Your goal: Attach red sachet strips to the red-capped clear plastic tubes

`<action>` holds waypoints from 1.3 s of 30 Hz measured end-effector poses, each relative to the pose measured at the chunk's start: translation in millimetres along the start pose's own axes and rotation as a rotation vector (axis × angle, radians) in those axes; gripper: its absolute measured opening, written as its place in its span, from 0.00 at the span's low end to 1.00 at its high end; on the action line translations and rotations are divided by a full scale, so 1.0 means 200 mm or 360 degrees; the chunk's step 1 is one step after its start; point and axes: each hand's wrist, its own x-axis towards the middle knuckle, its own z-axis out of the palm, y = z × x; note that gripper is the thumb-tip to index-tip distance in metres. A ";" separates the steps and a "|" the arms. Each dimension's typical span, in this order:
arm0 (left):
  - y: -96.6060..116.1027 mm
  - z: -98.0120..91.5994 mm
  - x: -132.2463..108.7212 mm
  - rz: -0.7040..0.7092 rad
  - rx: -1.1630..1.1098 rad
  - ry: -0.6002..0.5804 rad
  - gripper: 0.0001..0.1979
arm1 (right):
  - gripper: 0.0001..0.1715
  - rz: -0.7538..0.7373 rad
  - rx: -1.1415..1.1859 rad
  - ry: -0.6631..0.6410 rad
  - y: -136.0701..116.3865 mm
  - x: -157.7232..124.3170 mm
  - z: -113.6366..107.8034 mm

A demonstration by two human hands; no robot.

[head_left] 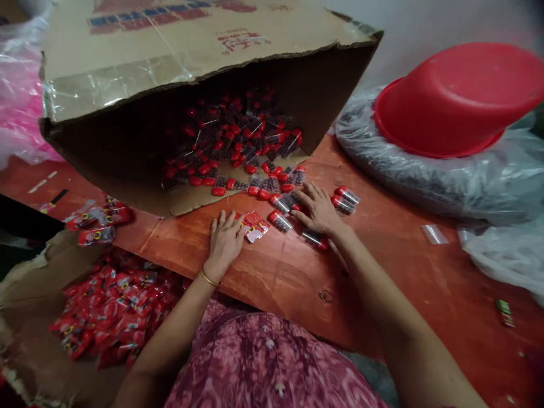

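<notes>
- With clock directions read from the two hands, the table (276, 272) is red-brown wood. Its near edge runs slantwise under the forearms from 8 to 5 o'clock, and the widest bare stretch is at 4 o'clock.
- Cardboard box (127, 73) at 12 o'clock lies tipped on its side, mouth toward the hands, with its lower flap flat on the wood just ahead of the fingertips. Little room that way.
- Plastic-wrapped bundle (446, 175) at 2 o'clock, with an upturned red basin (459, 96) tilted on top, closes off the right side.
- Low carton (25, 294) at 8 o'clock, below the table edge, holds a heap of red packets (114, 306). Judgement: this is the finished share, and it is sizeable.
- Tubes (238, 141), clear with red caps, fill the box floor and spill over the flap. Judgement: this is the share left, and it is still large.
- Left hand (225, 241) lies palm down, fingers nearly together, gripping nothing. Its fingertips touch a red-and-white packet (255, 225) at 1 o'clock of it.
- Right hand (318, 212) lies palm down with fingers spread, resting on loose tubes (280, 220) and clamped on none. Two more tubes (346, 198) lie just beside it at 2 o'clock.
- Stray packets (97, 221) lie at 9 o'clock, near the left table edge.
- Small clear bag (433, 233) lies at 3 o'clock, well apart from the right hand.
</notes>
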 end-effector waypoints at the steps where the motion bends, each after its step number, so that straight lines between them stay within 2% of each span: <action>1: -0.01 0.01 -0.01 -0.0004 -0.0001 -0.0008 0.20 | 0.35 0.0014 0.0002 0.0071 -0.02 -0.02 0.00; 4: -0.01 0.04 -0.05 0.0024 -0.0024 0.0027 0.19 | 0.29 0.0006 0.0047 0.0270 -0.13 -0.06 -0.01; 8: 0.02 0.05 -0.06 0.0006 -0.0122 0.0117 0.16 | 0.20 -0.0092 0.0228 0.0420 -0.37 -0.08 -0.03; 11: 0.01 0.04 -0.04 -0.0083 -0.0301 0.0223 0.16 | 0.19 -0.0049 0.0326 0.0255 -0.55 -0.08 -0.02; 16: -0.05 0.01 -0.02 -0.0267 -0.0680 0.0360 0.16 | 0.29 0.0214 0.0079 -0.0075 -0.78 -0.06 0.04; 20: -0.08 -0.03 -0.01 -0.0380 -0.0853 0.0417 0.16 | 0.27 0.0148 0.0109 -0.0203 -0.91 -0.03 0.08; 22: -0.08 -0.05 -0.02 -0.0366 -0.0884 0.0445 0.16 | 0.25 0.0153 0.0230 -0.0191 -0.93 -0.02 0.09; 24: -0.07 -0.07 -0.04 -0.0345 -0.0890 0.0451 0.16 | 0.23 0.0232 0.0482 -0.0082 -0.90 -0.02 0.09; 27: -0.04 -0.10 -0.07 -0.0314 -0.0871 0.0424 0.17 | 0.21 0.0400 0.1177 0.0150 -0.84 -0.03 0.06; 31: 0.05 -0.11 -0.10 -0.0200 -0.0819 0.0338 0.17 | 0.22 0.0560 0.2072 0.0175 -0.83 -0.04 0.00; 34: 0.10 -0.11 -0.13 -0.0207 -0.0862 0.0357 0.21 | 0.21 0.0671 0.2270 0.0329 -0.85 -0.05 -0.03; 37: 0.09 -0.11 -0.14 -0.0482 -0.1170 0.0367 0.30 | 0.19 0.0749 0.2242 0.0493 -0.86 -0.06 -0.04; 39: 0.09 -0.10 -0.15 -0.0640 -0.1529 0.0257 0.26 | 0.19 0.0767 0.2223 0.0515 -0.87 -0.08 -0.04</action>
